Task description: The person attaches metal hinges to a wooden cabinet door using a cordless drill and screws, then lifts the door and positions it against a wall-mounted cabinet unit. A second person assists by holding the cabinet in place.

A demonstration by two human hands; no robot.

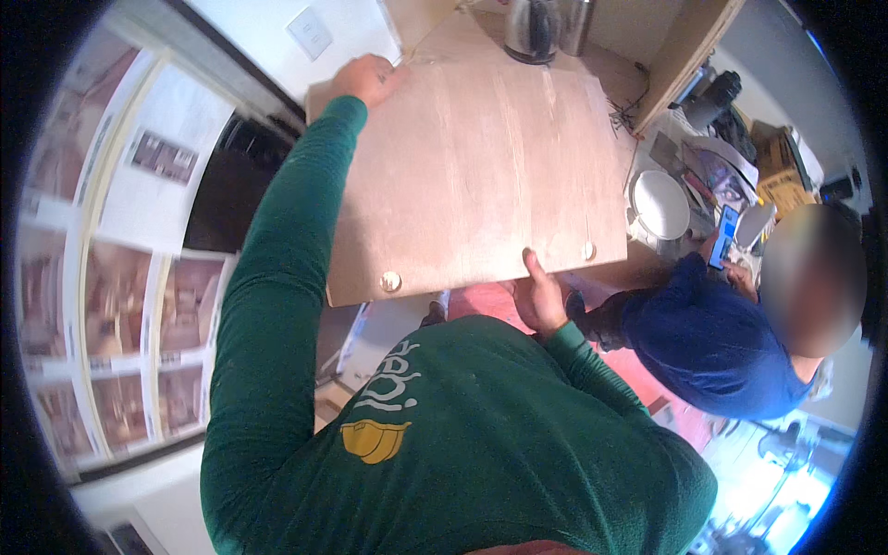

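Note:
A flat wooden cabinet door panel (472, 166) with a round hole near each of its two near corners lies level in front of me. My left hand (372, 80) is closed on its far left edge, the arm stretched out along its left side. At the near edge my right hand (538, 298) grips the panel, thumb on top and the other fingers beneath, partly hidden. The panel covers most of the surface under it.
A kettle (532, 32) stands just beyond the panel. At right are a white bucket (660, 205), a cardboard box (784, 185) and clutter. A person in dark blue (717, 338) holds a phone (724, 238) close on my right. A wall switch (309, 33) is at far left.

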